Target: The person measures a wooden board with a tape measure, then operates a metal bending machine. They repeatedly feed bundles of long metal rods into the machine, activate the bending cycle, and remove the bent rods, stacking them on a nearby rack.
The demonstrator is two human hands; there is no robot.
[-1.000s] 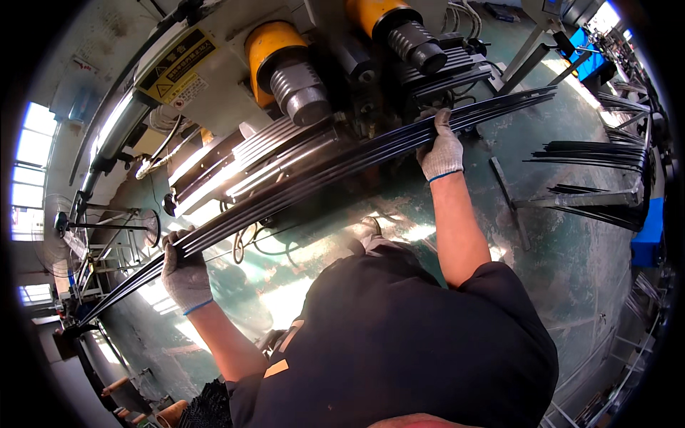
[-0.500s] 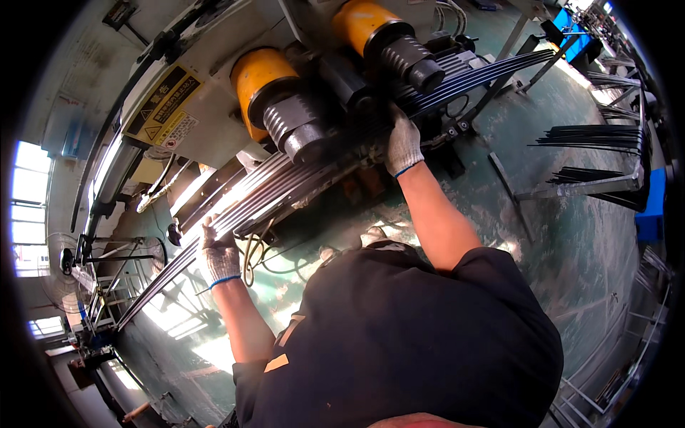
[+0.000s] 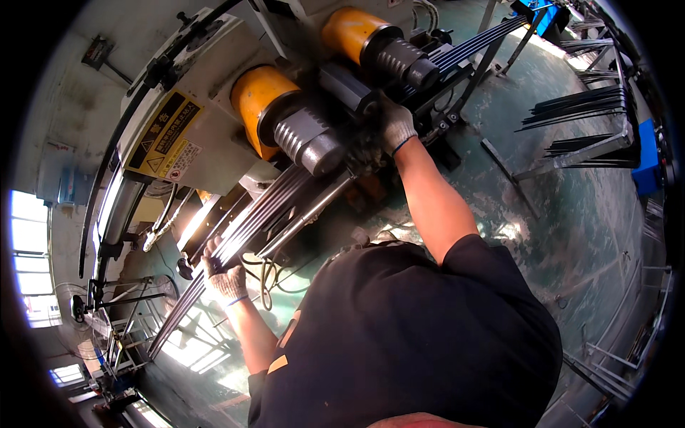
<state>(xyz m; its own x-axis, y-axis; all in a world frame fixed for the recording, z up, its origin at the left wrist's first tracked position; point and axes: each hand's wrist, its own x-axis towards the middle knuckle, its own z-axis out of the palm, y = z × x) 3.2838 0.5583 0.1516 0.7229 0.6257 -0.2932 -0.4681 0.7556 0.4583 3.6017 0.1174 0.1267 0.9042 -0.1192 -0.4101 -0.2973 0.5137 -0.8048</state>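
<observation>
Asker: Which part serves as the landmark?

Operator: From my distant station I take the left yellow cylinder (image 3: 262, 100), which ends in a ribbed grey shaft (image 3: 310, 139). A second yellow cylinder (image 3: 352, 32) stands to its upper right; a black-and-yellow warning label (image 3: 164, 135) lies to its left.

Asker: Where are the bars, relative to it?

Operator: I see the metal bars (image 3: 260, 210), long, thin and side by side, running on a slant below the landmark in my view. One end reaches well to its lower left, the other far to its upper right; shadow hides part of the length between.

Asker: And the left hand?

Operator: The left hand (image 3: 227, 284), in a pale knit glove, is at the landmark's lower left. I see it clasping the bars, its fingers (image 3: 209, 251) on their far side.

Asker: The right?

Operator: The right hand (image 3: 398, 127), likewise gloved, is to the landmark's right, near a dark faceted block (image 3: 346, 85). Its fingertips enter shadow, so I cannot tell whether they are spread or pinching anything.

Asker: What surrounds them?

Operator: Far to the landmark's right I note stacked dark rods (image 3: 574, 107); far to its lower left, a window (image 3: 30, 250).
</observation>
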